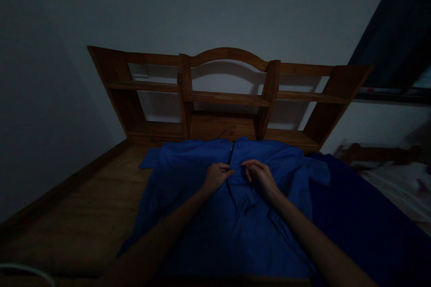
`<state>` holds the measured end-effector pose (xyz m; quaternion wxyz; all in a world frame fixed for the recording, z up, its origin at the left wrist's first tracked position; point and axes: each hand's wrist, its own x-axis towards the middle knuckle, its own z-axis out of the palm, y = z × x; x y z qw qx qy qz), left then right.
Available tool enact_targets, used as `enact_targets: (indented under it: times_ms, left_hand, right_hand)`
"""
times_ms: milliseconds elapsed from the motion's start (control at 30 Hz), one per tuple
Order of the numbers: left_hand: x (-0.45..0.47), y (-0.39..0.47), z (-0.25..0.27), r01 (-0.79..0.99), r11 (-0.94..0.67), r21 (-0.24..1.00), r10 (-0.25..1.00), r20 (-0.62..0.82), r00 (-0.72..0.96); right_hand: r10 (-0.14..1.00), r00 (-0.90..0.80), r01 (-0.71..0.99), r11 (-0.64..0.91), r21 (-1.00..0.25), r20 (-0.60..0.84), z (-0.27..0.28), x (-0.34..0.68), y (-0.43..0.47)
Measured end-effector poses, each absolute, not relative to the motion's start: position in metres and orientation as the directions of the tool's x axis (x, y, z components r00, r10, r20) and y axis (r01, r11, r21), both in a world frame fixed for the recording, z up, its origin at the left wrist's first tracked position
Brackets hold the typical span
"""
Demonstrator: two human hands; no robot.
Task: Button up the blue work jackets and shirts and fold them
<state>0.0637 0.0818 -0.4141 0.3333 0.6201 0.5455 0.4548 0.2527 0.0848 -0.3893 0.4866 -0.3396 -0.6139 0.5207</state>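
Observation:
A blue short-sleeved shirt [191, 188] lies spread with its front up, and its front opening runs down the middle. My left hand [217, 176] pinches the edge of that opening between thumb and fingers. Just to the right, my right hand [260, 175] has its fingers bent and closed at the other side of the opening, their tips on the cloth. A small fold of fabric stretches between the two hands. Whatever lies under the fingertips is too dark and small to make out. Creases bunch up in the shirt below my right hand.
Behind the shirt stands a wooden headboard [229, 97] with open shelves, against a pale wall [215, 9]. Wooden boards [111, 193] extend to the left. Dark blue cloth [357, 215] lies at the right. A pale cord [27, 269] curves at the lower left. Light is dim.

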Motion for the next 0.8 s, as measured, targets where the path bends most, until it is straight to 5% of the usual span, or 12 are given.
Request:
enact_targets:
  times_ms: [300, 800]
  left_hand:
    - [0.062, 0.077, -0.405, 0.444, -0.092, 0.892, 0.993, 0.113, -0.020]
    - [0.060, 0.086, -0.416, 0.458, -0.133, 0.879, 0.987, 0.159, -0.018]
  right_hand:
    - [0.922, -0.311, -0.075, 0.217, -0.973, 0.229, -0.389, 0.253, 0.084]
    - [0.913, -0.335, -0.031, 0.236, -0.971, 0.233, -0.393, 0.252, 0.085]
